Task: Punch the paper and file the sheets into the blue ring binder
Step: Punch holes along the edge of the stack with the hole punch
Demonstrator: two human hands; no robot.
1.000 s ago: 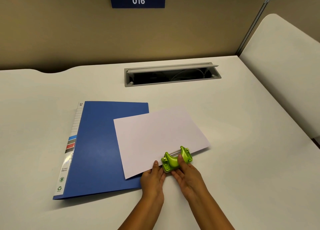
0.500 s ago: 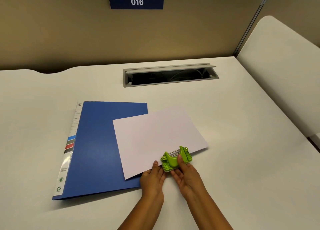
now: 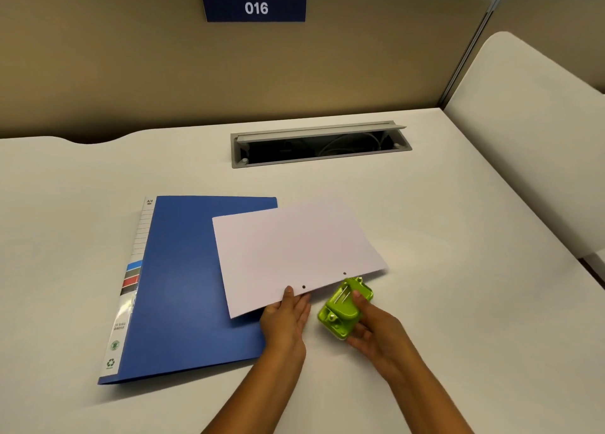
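Observation:
A closed blue ring binder [image 3: 183, 286] lies flat on the white desk at the left. White sheets of paper [image 3: 294, 253] rest partly over its right side, with two punched holes along the near edge. My left hand [image 3: 286, 319] holds that near edge, thumb on top, just left of the holes. A green hole punch [image 3: 343, 306] is off the paper, tilted, just below the sheet's near right edge. My right hand [image 3: 370, 332] grips the punch from the right and below.
A grey cable slot [image 3: 320, 145] with its lid raised is set into the desk [image 3: 458, 237] behind the paper. A tan partition with a blue "016" sign [image 3: 255, 8] stands at the back. A second white desk surface [image 3: 530, 122] adjoins at the right.
The punch has come off the paper's near edge, drawn toward me and tilted by my right hand. Two holes now show in the sheet. My left hand still holds the edge.

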